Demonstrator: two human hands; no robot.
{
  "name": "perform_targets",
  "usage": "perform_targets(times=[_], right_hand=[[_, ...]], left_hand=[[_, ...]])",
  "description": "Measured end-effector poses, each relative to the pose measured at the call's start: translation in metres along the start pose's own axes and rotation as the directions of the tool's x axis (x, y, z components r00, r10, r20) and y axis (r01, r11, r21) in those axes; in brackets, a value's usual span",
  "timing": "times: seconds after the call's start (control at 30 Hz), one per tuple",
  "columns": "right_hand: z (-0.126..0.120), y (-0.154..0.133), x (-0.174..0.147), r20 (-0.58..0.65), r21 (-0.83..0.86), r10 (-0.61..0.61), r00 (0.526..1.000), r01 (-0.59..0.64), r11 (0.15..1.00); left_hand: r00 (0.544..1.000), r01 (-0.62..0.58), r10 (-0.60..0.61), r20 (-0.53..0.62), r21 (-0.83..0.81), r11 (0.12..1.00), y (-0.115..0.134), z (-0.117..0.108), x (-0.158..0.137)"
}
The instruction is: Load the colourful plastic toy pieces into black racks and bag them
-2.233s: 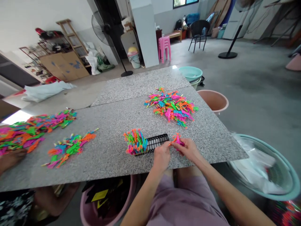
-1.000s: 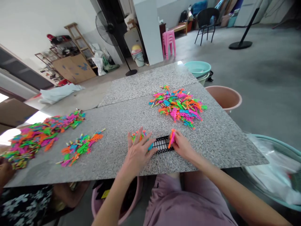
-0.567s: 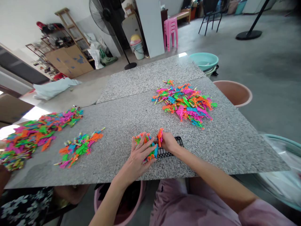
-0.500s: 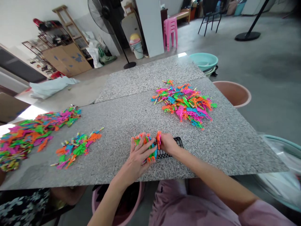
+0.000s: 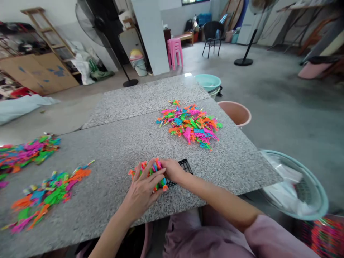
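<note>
A black lattice tray (image 5: 186, 166) lies near the table's front edge, with a row of small bright plastic pieces (image 5: 163, 182) packed upright at its left end. My left hand (image 5: 145, 184) lies over this row, its fingers spread across the pieces and curved round them. At the row's right end my right hand (image 5: 173, 170) is closed, its fingertips against an upright orange and pink plastic piece (image 5: 158, 164). The fingertips are partly hidden. A loose heap of similar pieces (image 5: 192, 125) lies beyond the tray, to the right.
The speckled stone table (image 5: 113, 150) holds a smaller heap of pieces (image 5: 53, 195) at left and a larger heap (image 5: 29, 152) behind it. A brown tub (image 5: 236, 113), a turquoise basin (image 5: 208, 82) and a green basket with plastic bags (image 5: 317, 193) stand along the right side.
The view has swung right. My right hand has come left, bringing the orange and pink piece from just off the row up against it. My left hand stays over the row.
</note>
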State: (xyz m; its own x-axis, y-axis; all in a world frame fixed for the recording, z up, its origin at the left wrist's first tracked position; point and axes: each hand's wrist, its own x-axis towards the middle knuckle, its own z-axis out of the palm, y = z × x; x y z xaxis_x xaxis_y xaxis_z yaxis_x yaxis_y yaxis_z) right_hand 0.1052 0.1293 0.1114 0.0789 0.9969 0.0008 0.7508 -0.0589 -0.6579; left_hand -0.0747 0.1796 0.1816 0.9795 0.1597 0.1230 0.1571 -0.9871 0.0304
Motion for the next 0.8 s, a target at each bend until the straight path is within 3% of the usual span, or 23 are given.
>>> perform_targets(times=[0.1,0.13,0.17,0.2,0.27,0.33,0.4,0.47,0.53,0.63,0.73,0.8], right_hand=[[-0.028,0.034,-0.031,-0.266,-0.131,0.027,0.964,-0.064,0.989],[-0.037,0.049,-0.044,-0.396,-0.189,0.093,0.914,-0.18,0.965],[-0.044,0.062,-0.057,-0.515,-0.214,0.203,0.833,-0.354,0.911],[-0.048,0.074,-0.07,-0.561,-0.212,0.291,0.775,-0.474,0.855],[-0.047,0.089,-0.092,-0.506,-0.238,0.335,0.794,-0.502,0.831],[-0.039,0.093,-0.108,-0.409,-0.254,0.269,0.872,-0.392,0.884],[-0.038,0.094,-0.117,-0.356,-0.221,0.178,0.917,-0.268,0.938],[-0.053,0.099,-0.12,-0.334,-0.168,0.147,0.931,-0.212,0.963],[-0.077,0.108,-0.114,-0.348,-0.177,0.159,0.924,-0.231,0.957],[-0.109,0.121,-0.095,-0.358,-0.359,0.068,0.931,-0.204,0.911],[-0.119,0.124,-0.074,-0.232,-0.528,-0.087,0.969,-0.05,0.848],[-0.12,0.123,-0.068,-0.19,-0.548,-0.145,0.971,0.018,0.836]], left_hand=[[1.0,0.003,-0.003,-0.014,-0.023,1.0,-0.004,0.002,0.0],[1.0,0.008,-0.009,-0.028,-0.037,0.999,-0.004,0.004,-0.001],[0.999,0.018,-0.02,-0.041,-0.049,0.999,-0.005,0.005,-0.001],[0.998,0.028,-0.032,-0.057,-0.059,0.998,-0.005,0.006,-0.001],[0.996,0.035,-0.041,-0.084,-0.067,0.997,-0.006,0.008,-0.001],[0.996,0.024,-0.03,-0.086,-0.068,0.997,-0.007,0.009,-0.001],[0.997,0.02,-0.025,-0.071,-0.077,0.997,-0.007,0.008,0.0],[0.998,0.034,-0.038,-0.047,-0.091,0.995,-0.007,0.006,0.0],[0.999,0.043,-0.045,-0.021,-0.09,0.995,-0.006,0.004,0.0],[0.999,0.039,-0.039,0.002,-0.075,0.996,-0.004,0.002,0.001],[0.999,0.048,-0.047,0.014,-0.073,0.996,-0.003,0.0,0.001],[0.998,0.059,-0.058,0.024,-0.08,0.995,-0.001,-0.002,0.0]])
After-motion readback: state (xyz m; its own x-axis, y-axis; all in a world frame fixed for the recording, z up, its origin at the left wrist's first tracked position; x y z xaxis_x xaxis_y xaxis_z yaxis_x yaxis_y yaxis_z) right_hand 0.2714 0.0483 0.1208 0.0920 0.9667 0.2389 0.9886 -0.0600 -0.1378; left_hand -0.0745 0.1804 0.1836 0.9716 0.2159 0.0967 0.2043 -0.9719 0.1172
